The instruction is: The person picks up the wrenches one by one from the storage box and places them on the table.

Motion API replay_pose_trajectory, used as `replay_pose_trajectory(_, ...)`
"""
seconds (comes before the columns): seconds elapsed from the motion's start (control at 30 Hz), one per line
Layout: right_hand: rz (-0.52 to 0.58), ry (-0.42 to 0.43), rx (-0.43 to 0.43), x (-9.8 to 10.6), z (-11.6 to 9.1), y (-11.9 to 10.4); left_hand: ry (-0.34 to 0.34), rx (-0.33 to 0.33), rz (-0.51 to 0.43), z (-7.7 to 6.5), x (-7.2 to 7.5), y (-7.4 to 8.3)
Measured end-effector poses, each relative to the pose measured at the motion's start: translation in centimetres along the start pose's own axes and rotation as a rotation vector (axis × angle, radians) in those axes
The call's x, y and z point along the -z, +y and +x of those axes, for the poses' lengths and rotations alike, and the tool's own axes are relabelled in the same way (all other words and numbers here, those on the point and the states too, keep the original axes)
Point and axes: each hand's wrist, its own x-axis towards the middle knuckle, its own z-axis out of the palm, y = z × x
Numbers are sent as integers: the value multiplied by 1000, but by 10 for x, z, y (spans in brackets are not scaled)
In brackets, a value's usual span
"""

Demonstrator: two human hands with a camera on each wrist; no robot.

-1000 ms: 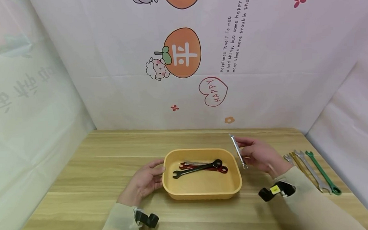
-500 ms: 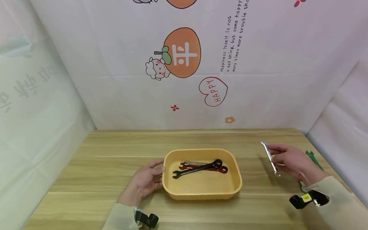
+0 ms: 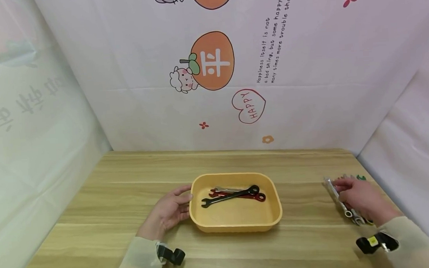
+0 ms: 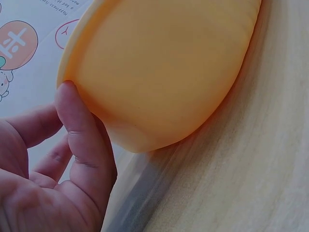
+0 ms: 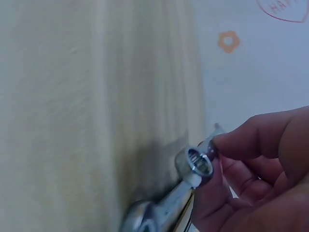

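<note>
My left hand [image 3: 172,208] rests at the left side of a yellow plastic tray [image 3: 238,227], its thumb tip at the rim and its fingers along the outer wall; the left wrist view shows the tray wall [image 4: 169,72] close up. Between thumb and fingers, my right hand [image 3: 362,198] pinches a silver combination wrench [image 3: 337,198] at the right of the table. Its ring end [image 5: 195,164] shows in the right wrist view. More wrenches [image 3: 358,219] lie beneath this hand, mostly hidden by it.
Inside the tray are a black wrench [image 3: 231,196], a red wrench [image 3: 260,197] and a silver wrench [image 3: 225,190]. A green wrench end [image 3: 361,178] shows beyond my right hand. A printed white cloth [image 3: 309,116] stands behind the wooden table [image 3: 135,167].
My right hand has moved right with the silver wrench, from beside the tray to over the row of wrenches. The left hand and the tray have stayed where they were.
</note>
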Motion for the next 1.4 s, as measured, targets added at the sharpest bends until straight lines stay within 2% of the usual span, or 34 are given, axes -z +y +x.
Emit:
replay_pose_trajectory(0.07, -125, 6, 35, -2, -1, 1, 5, -3, -2, 0, 0, 0)
replay_pose_trajectory(0.17, -216, 31, 101, -7, -3, -1, 10, -1, 0, 1, 0, 0)
replay_pose_trajectory(0.37, -219, 59, 104, -13, -2, -4, 8, 6, -5, 2, 1, 0)
replay_pose_trajectory(0.77, -312, 107, 118, -11, -2, 2, 1, 5, -2, 2, 0, 1)
replay_pose_trajectory(0.8, -299, 111, 109, -10, -2, 3, -4, 2, 1, 2, 0, 1)
replay_pose_trajectory(0.87, -207, 108, 86, -11, -3, 4, -7, 1, -1, 2, 0, 1)
replay_pose_trajectory(1.03, 245, 4, -21, -13, -1, 5, -11, 3, -5, 1, 0, 1)
replay_pose_trajectory(1.1, 351, -36, -53, -13, 0, 6, -10, 5, -3, 1, 0, 1)
replay_pose_trajectory(1.23, 416, -58, -79, -10, 0, 8, -3, 11, 1, 1, 1, 0)
replay_pose_trajectory(1.4, 428, -50, -71, -8, -2, 10, -1, 13, -2, 1, 1, 0)
